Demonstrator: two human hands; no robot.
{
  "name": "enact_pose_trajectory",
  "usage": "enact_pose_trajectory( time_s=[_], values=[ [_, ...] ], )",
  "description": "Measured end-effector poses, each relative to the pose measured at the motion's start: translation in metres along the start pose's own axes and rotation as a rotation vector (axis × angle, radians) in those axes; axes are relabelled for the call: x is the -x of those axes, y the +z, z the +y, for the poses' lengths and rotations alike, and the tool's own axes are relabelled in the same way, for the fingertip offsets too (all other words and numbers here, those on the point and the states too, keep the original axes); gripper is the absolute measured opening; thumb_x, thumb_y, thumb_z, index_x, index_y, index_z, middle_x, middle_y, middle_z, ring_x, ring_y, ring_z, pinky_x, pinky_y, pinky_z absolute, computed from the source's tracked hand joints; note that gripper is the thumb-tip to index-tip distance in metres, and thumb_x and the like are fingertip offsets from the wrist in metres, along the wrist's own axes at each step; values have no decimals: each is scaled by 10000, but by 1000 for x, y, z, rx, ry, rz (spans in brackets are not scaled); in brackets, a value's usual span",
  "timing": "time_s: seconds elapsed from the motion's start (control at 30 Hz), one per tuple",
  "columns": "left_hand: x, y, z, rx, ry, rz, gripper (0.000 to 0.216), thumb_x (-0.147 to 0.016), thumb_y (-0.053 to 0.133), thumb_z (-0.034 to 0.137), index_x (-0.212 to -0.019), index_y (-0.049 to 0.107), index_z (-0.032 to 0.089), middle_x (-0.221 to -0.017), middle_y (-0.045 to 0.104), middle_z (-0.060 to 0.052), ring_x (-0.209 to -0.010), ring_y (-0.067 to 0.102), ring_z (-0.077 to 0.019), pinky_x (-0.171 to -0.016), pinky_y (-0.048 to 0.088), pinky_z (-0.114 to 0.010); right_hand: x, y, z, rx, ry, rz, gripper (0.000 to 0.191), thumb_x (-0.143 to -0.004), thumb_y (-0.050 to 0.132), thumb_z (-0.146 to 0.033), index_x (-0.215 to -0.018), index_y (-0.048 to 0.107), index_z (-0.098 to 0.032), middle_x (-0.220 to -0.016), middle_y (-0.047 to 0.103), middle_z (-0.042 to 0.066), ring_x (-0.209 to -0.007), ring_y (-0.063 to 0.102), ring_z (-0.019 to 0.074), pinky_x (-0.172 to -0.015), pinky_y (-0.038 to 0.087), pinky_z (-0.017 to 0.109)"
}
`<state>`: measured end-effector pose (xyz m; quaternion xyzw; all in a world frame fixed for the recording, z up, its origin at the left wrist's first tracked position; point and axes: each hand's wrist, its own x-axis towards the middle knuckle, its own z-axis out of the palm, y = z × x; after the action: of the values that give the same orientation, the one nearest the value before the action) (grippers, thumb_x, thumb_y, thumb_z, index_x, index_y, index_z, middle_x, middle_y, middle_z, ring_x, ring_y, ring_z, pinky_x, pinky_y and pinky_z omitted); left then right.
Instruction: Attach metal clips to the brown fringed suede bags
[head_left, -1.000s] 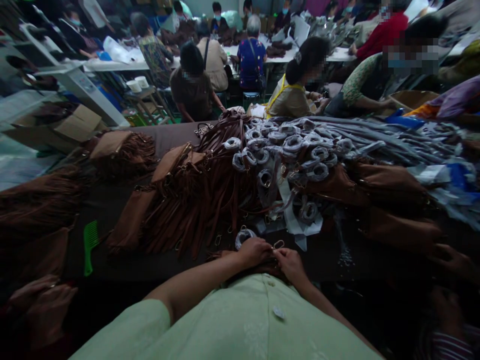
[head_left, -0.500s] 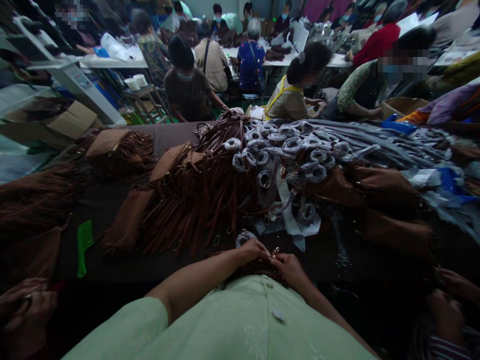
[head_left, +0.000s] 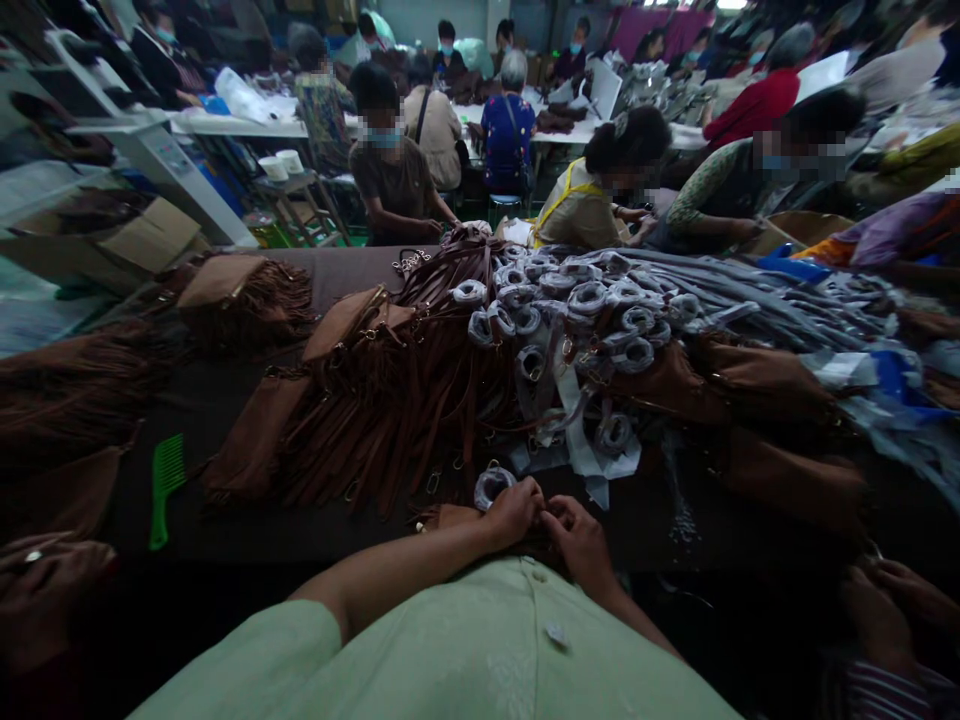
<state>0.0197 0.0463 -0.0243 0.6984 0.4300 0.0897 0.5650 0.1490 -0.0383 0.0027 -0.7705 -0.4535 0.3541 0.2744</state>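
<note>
My left hand (head_left: 513,510) and my right hand (head_left: 577,532) meet close to my body at the near edge of the dark table (head_left: 375,270), fingers pinched together over a brown piece (head_left: 450,517) that lies under them. What the fingertips hold is too small to make out. A wrapped coil of strap (head_left: 491,484) lies just beyond my left hand. Further out spreads a heap of brown straps with metal clasps (head_left: 405,400) and a pile of wrapped coils (head_left: 585,300).
A green comb (head_left: 163,486) lies at the left. Brown fringed bags (head_left: 240,295) cover the table's left part, grey strips (head_left: 757,290) the right. Other people's hands appear at the lower left (head_left: 45,590) and lower right (head_left: 892,600). Several seated people work beyond the table.
The small metal ring seen between my fingertips earlier is no longer visible. My hands have closed tighter together and the view has shifted slightly.
</note>
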Motion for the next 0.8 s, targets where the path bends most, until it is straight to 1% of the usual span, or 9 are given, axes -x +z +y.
enact_pose_trajectory(
  time_s=[0.07,0.13,0.23,0.37,0.43,0.5,0.57,0.67,0.8],
  values=[
    [1,1,0,71,41,-6,158,-867,411,237,-874,551,165,-680,584,5,-622,529,-111,-590,381,-216,1,-1,-2,21,-32,-28,353,-795,505,-462,-936,690,-196,-780,702,55,-687,629,191,-634,441,271],
    [0,3,-3,200,56,-31,167,-862,422,256,-851,552,152,-651,574,5,-601,531,-111,-570,390,-215,1,-1,-1,36,-22,-62,349,-801,486,-455,-846,719,-199,-820,715,69,-736,640,208,-658,446,280],
    [-5,7,-10,419,-3,-57,212,-825,499,324,-809,577,128,-648,580,-4,-582,530,-107,-546,398,-212,-1,-1,2,12,1,-87,356,-790,493,-451,-791,732,-187,-805,720,73,-745,643,218,-653,452,280],
    [-8,12,-17,596,-90,-107,339,-630,722,388,-783,646,95,-634,597,-10,-569,515,-103,-554,393,-225,-3,-1,5,-12,26,-85,345,-775,506,-430,-783,731,-169,-727,707,67,-653,627,197,-583,448,267],
    [-8,14,-16,667,-120,-108,381,-563,764,400,-750,655,86,-598,583,-4,-551,503,-97,-552,383,-228,-4,-1,6,-56,75,-102,328,-763,521,-419,-780,722,-161,-647,682,51,-551,597,169,-503,427,251],
    [-8,15,-15,726,-135,-83,387,-556,762,417,-726,639,91,-568,563,10,-528,488,-88,-541,368,-224,-5,-3,8,-160,160,-113,295,-711,597,-409,-806,700,-150,-570,646,23,-463,554,142,-437,401,235],
    [-8,16,-13,764,-141,-80,383,-570,749,428,-720,611,104,-561,557,21,-515,478,-79,-530,357,-216,-6,-8,10,-358,250,-104,353,-614,712,-382,-867,662,-141,-555,634,1,-438,544,130,-421,412,227],
    [-8,17,-12,795,-155,-122,396,-581,734,450,-727,577,116,-616,601,4,-524,489,-77,-530,359,-212,-4,-20,12,-735,308,-77,531,-495,827,-307,-949,598,-151,-696,685,15,-549,620,149,-501,497,249],
    [-9,16,-14,812,-140,-148,406,-595,723,462,-734,556,118,-682,638,-23,-533,495,-74,-528,355,-207,-5,-35,9,-1005,278,-7,496,-532,845,-238,-944,574,-179,-825,710,17,-688,668,143,-629,554,246]
  ],
)
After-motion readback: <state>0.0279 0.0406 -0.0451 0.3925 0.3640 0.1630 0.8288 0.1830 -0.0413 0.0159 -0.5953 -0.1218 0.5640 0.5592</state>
